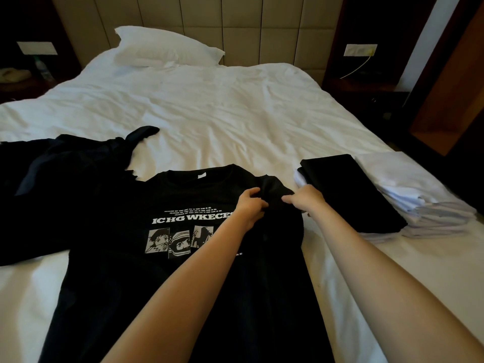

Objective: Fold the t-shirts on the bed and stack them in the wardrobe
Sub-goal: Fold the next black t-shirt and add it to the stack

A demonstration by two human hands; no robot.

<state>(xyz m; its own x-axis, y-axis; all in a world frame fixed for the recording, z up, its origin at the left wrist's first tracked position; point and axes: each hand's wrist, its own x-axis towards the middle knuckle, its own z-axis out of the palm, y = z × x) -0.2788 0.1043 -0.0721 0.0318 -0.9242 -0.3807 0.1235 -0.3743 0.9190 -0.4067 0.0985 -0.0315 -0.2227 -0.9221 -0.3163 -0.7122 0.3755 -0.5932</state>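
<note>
The left hand (251, 204) and right hand (307, 199) pinch the shirt (183, 195) sleeve (275, 188), beside the stack (348, 195), probably to fold it inward.

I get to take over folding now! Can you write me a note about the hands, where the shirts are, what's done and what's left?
Left hand and right hand: both pinch the printed black t-shirt near one shoulder. It lies print up on the bed.
Done: a folded black shirt lies on folded white shirts, to the right.
Left: finish this shirt, fold the dark heap on the left, then stack all in the wardrobe (not clearly in view).
</note>
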